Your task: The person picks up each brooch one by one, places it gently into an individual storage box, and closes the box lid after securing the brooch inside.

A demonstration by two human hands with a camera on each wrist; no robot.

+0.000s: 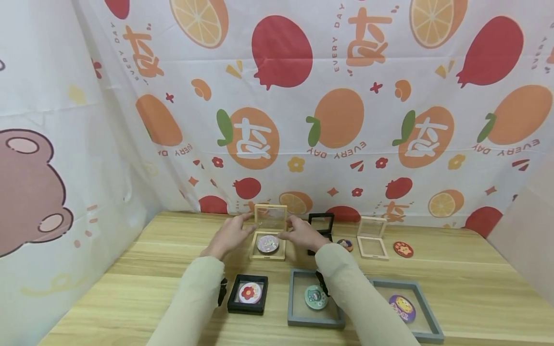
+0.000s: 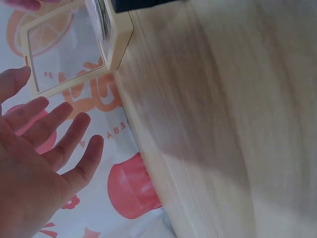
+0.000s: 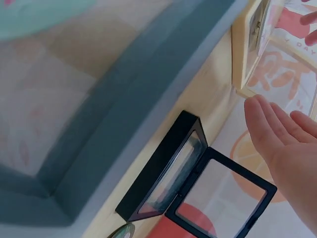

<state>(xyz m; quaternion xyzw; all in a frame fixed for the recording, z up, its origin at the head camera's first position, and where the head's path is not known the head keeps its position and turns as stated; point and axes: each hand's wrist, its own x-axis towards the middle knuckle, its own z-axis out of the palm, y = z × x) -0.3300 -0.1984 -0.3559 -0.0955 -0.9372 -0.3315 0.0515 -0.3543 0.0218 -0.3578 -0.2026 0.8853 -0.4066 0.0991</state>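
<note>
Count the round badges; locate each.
6: pale badge in the yellow case; flower badge in the front black case; teal badge and purple badge in separate grey frames; dark badge by the open black case; red badge right of the cream case. More may be hidden.

Pale-yellow square hinged frame point(image 1: 269, 232), clear-paned: stood open, lid point(image 1: 271, 206) upright, base point(image 1: 267, 258) flat on wood-grain counter point(image 1: 182, 245). Round, shimmering pale-lilac badge point(image 1: 268, 244): lay flat on the base.

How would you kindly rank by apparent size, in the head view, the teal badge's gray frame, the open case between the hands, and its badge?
1. Gray frame, nearer the camera, partly hidden
2. Open case
3. Its badge
</note>
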